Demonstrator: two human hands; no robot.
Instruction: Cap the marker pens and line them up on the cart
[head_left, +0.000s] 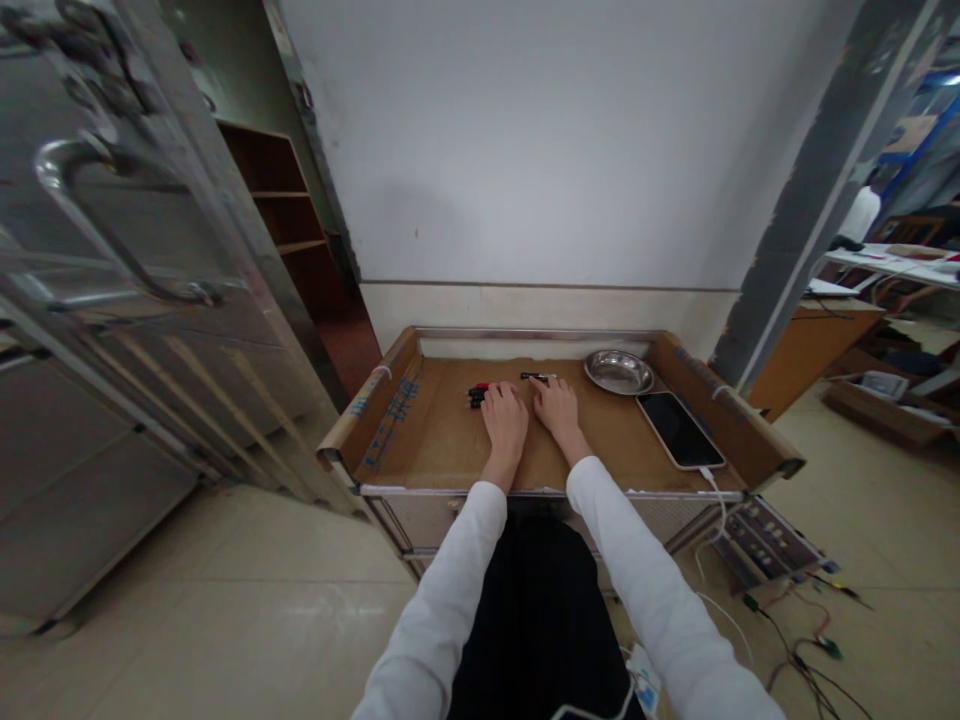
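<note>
My left hand (505,420) lies palm down on the cardboard-covered table (435,450), its fingertips over the right ends of several black and red pens (475,396). Whether the fingers grip the pens is hidden by the back of the hand. To the right, my right hand (557,408) rests with its fingertips at the near side of a black pen with a silvery end (538,376). The two hands are apart. How the right fingers touch this pen is too small to tell.
A round metal dish (619,371) sits at the table's back right, with a phone (681,430) and white cable in front of it. Raised cardboard sides (375,400) flank the surface. A wall stands behind; a metal door (150,240) is at left.
</note>
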